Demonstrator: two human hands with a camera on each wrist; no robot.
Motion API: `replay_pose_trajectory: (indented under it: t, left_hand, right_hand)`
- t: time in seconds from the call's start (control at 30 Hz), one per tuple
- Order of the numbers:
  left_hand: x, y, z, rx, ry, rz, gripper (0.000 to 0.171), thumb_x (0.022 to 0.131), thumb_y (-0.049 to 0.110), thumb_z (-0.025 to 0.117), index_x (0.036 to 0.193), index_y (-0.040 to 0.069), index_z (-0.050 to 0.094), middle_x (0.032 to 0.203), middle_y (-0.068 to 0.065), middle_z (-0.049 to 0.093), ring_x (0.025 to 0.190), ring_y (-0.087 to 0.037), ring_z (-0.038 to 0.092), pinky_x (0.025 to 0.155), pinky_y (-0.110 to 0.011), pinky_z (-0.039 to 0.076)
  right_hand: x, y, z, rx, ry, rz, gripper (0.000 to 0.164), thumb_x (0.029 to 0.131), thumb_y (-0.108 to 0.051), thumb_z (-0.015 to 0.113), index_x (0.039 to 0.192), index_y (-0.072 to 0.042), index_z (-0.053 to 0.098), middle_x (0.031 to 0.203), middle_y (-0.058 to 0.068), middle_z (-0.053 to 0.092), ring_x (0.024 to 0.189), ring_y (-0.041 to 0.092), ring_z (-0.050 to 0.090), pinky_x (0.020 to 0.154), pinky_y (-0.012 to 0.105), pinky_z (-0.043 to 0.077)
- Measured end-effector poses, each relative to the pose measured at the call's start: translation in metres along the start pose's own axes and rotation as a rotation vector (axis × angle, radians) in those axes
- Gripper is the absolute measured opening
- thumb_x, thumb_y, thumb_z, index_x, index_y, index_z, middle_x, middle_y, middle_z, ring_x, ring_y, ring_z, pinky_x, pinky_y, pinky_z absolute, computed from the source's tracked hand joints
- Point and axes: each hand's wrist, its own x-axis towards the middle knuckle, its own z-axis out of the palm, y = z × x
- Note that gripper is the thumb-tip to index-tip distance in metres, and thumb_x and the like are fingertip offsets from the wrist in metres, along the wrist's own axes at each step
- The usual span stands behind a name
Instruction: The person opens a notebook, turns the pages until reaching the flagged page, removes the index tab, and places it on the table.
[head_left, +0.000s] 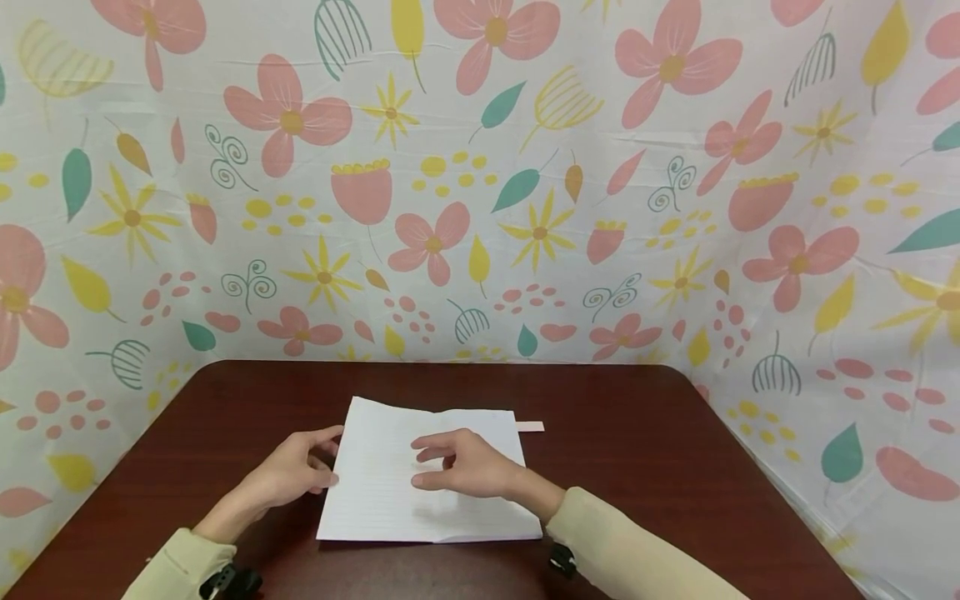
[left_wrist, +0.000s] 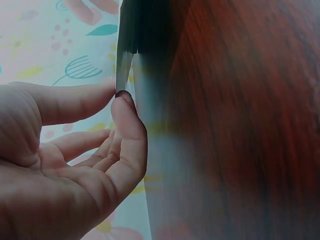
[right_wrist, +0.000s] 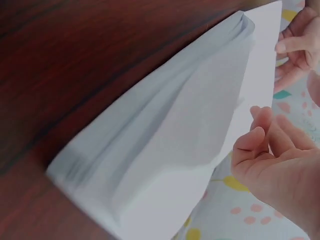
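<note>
An open notebook [head_left: 371, 508] with faintly lined white pages lies on the dark wooden table. At its left edge is my left hand [head_left: 288, 471]; in the left wrist view that hand [left_wrist: 80, 170] pinches the notebook's edge [left_wrist: 123, 60] between thumb and index finger. My right hand [head_left: 472, 467] hovers over the right-hand page with its fingers loosely bent and holding nothing. From the right wrist view, the right hand [right_wrist: 280, 155] appears apart from the fanned pages [right_wrist: 175, 120]. A pale strip [head_left: 531, 427] sticks out past the notebook's upper right side.
The brown table [head_left: 637, 450] has rounded far corners. A flower-patterned cloth [head_left: 480, 208] hangs behind it and along both sides. Dark wrist devices [head_left: 228, 581] are worn below the sleeves [head_left: 622, 542].
</note>
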Motion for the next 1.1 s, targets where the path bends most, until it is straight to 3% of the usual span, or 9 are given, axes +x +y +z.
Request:
replay_pose_trajectory:
  t: [0.17, 0.37, 0.5, 0.73, 1.1]
  left_hand:
    - [-0.001, -0.001, 0.0, 0.002, -0.006, -0.009, 0.084, 0.085, -0.011, 0.077, 0.158, -0.01, 0.036, 0.118, -0.02, 0.055, 0.079, -0.024, 0.066, 0.067, -0.037, 0.055]
    - [-0.001, -0.002, -0.002, 0.008, -0.036, -0.004, 0.072, 0.085, -0.011, 0.076, 0.151, -0.013, 0.046, 0.116, -0.02, 0.056, 0.074, -0.024, 0.063, 0.062, -0.034, 0.052]
    - [0.0, -0.001, -0.003, 0.012, -0.047, -0.007, 0.066, 0.086, -0.011, 0.076, 0.147, -0.014, 0.051, 0.114, -0.019, 0.055, 0.073, -0.024, 0.061, 0.062, -0.034, 0.052]
    - [0.001, -0.002, -0.003, 0.018, -0.044, -0.005, 0.064, 0.086, -0.011, 0.076, 0.145, -0.014, 0.053, 0.115, -0.019, 0.056, 0.073, -0.024, 0.061, 0.062, -0.034, 0.052]
    - [0.0, -0.001, -0.001, 0.011, -0.062, -0.009, 0.064, 0.086, -0.012, 0.076, 0.145, -0.015, 0.052, 0.113, -0.018, 0.056, 0.073, -0.024, 0.06, 0.062, -0.034, 0.051]
  right_hand:
    - [-0.013, 0.005, -0.014, -0.007, 0.024, -0.048, 0.054, 0.094, -0.024, 0.081, 0.142, -0.004, 0.066, 0.123, 0.01, 0.075, 0.105, 0.023, 0.068, 0.08, 0.028, 0.05]
    - [-0.032, 0.017, -0.031, -0.042, 0.045, -0.089, 0.052, 0.095, -0.021, 0.079, 0.14, 0.001, 0.065, 0.116, 0.012, 0.075, 0.09, 0.022, 0.063, 0.074, 0.031, 0.05]
    - [-0.046, 0.027, -0.044, -0.071, 0.063, -0.071, 0.054, 0.096, -0.025, 0.08, 0.14, 0.001, 0.065, 0.115, 0.012, 0.074, 0.087, 0.02, 0.061, 0.072, 0.032, 0.05]
    - [-0.066, 0.046, -0.065, -0.166, 0.118, -0.038, 0.056, 0.091, -0.026, 0.085, 0.138, -0.001, 0.067, 0.109, 0.01, 0.072, 0.067, 0.012, 0.052, 0.062, 0.027, 0.045]
    - [-0.093, 0.065, -0.089, -0.258, 0.12, 0.004, 0.07, 0.083, -0.025, 0.091, 0.142, 0.0, 0.063, 0.111, 0.011, 0.064, 0.074, 0.02, 0.052, 0.066, 0.03, 0.044]
